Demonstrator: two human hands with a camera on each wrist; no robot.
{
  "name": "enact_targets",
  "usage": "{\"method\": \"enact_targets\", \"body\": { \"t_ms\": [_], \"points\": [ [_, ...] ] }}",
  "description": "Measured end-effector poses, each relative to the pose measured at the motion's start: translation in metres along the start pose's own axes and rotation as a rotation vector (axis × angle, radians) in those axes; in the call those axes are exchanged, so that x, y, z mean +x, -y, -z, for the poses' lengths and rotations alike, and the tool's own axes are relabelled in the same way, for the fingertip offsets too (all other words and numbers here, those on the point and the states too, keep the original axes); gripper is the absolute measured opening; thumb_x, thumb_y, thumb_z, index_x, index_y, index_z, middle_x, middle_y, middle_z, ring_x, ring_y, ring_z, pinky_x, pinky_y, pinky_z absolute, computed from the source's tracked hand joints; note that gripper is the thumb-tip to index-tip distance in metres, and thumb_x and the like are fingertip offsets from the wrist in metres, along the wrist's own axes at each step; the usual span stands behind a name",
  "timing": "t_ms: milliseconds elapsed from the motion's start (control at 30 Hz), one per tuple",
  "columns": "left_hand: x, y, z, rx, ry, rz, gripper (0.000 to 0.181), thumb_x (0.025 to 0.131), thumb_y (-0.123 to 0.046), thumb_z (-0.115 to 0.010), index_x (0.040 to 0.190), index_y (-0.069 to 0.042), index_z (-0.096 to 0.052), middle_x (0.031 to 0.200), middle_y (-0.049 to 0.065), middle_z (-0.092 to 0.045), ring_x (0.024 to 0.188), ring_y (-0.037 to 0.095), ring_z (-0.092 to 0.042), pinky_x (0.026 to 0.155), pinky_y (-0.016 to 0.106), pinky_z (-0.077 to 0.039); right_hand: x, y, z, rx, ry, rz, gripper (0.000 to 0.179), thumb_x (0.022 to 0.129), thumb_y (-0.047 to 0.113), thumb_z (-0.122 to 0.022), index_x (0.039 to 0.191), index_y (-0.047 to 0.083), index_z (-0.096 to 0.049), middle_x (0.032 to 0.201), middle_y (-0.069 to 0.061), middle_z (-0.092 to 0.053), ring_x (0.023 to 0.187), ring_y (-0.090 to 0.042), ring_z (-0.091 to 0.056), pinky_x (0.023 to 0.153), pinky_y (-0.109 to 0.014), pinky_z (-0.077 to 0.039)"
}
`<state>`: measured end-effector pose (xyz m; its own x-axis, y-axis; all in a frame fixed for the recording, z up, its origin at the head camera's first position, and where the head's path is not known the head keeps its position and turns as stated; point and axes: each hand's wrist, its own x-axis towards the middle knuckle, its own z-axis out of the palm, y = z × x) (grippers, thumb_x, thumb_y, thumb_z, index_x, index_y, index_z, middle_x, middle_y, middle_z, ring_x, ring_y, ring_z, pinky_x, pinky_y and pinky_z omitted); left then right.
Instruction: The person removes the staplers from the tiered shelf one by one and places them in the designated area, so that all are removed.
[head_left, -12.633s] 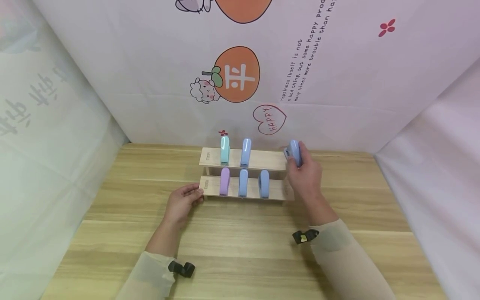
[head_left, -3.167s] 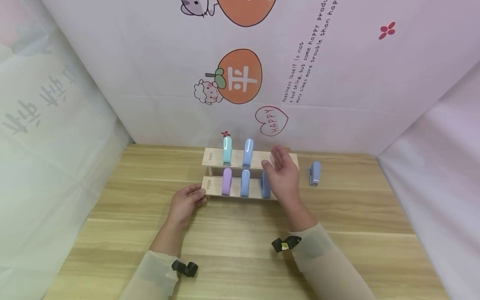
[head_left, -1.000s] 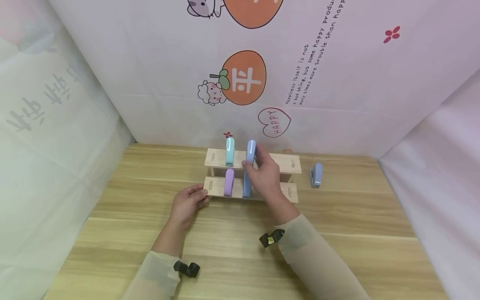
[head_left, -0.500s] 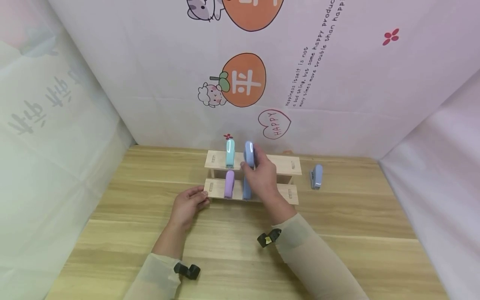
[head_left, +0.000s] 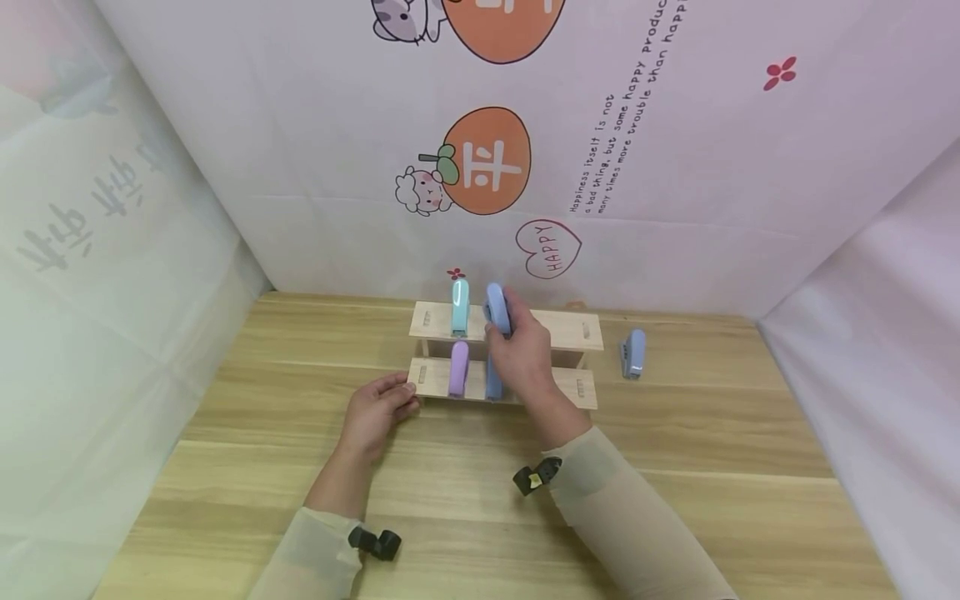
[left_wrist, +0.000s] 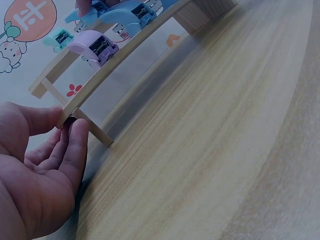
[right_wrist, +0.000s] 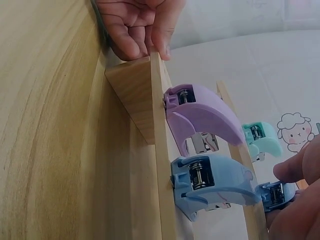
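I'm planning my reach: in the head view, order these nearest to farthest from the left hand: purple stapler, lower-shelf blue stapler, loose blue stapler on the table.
1. Purple stapler: on the lower shelf, toward its left end.
2. Lower-shelf blue stapler: right of the purple one.
3. Loose blue stapler: right of the lower shelf.

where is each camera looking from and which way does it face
Head: worn on the head, faces forward and down at the wooden rack; left hand, right hand and sleeves show.
Left wrist: worn there, looks past the left hand at the rack; right hand partly visible, top edge.
Right wrist: worn there, looks across the rack toward the left hand; right hand partly visible.
Shared: both wrist views show the purple stapler.
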<state>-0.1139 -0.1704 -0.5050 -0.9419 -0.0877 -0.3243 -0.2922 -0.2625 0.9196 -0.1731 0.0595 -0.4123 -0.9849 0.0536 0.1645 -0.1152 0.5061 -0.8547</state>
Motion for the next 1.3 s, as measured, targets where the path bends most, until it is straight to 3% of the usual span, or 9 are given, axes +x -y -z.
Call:
{"method": "enact_targets", "body": {
  "t_ms": [400, 733, 1067, 1300],
  "points": [
    [0.0, -0.001, -0.002, 0.009, -0.01, -0.014, 0.04, 0.099, -0.001, -0.067, 0.135, 0.013, -0.056, 0.113, 0.019, -0.071, 0.094, 0.025, -0.074, 0.09, 0.032, -0.065, -0.001, 0.0, 0.005, 0.029, -0.017, 0.0, 0.061, 0.099, 0.009, -0.064, 0.157, 0.008, -0.044, 0.154, -0.015, -0.051, 0.141, -0.028, -0.049, 0.117, -0.046, -0.045],
    [-0.001, 0.001, -0.004, 0.0, -0.011, -0.014, 0.04, 0.098, 0.001, -0.066, 0.135, 0.013, -0.056, 0.115, 0.021, -0.071, 0.093, 0.025, -0.074, 0.089, 0.032, -0.065, -0.003, 0.0, 0.011, 0.046, -0.016, -0.059, 0.061, 0.101, 0.012, -0.064, 0.159, 0.013, -0.042, 0.157, -0.012, -0.048, 0.143, -0.027, -0.046, 0.117, -0.046, -0.044],
    [-0.002, 0.001, -0.004, 0.018, -0.01, -0.004, 0.041, 0.099, -0.002, -0.068, 0.136, 0.011, -0.057, 0.117, 0.02, -0.07, 0.094, 0.024, -0.074, 0.09, 0.032, -0.065, -0.006, -0.005, 0.021, -0.003, -0.038, -0.085, 0.062, 0.101, 0.014, -0.065, 0.159, 0.014, -0.043, 0.157, -0.012, -0.049, 0.142, -0.029, -0.048, 0.118, -0.046, -0.044],
    [-0.004, 0.0, -0.004, 0.024, -0.01, -0.011, 0.042, 0.099, -0.003, -0.067, 0.137, 0.012, -0.056, 0.124, 0.024, -0.067, 0.095, 0.023, -0.073, 0.091, 0.031, -0.065, -0.006, -0.009, 0.028, 0.015, -0.07, -0.036, 0.06, 0.099, 0.012, -0.066, 0.156, 0.009, -0.046, 0.152, -0.016, -0.053, 0.138, -0.03, -0.053, 0.116, -0.044, -0.046]
  ]
}}
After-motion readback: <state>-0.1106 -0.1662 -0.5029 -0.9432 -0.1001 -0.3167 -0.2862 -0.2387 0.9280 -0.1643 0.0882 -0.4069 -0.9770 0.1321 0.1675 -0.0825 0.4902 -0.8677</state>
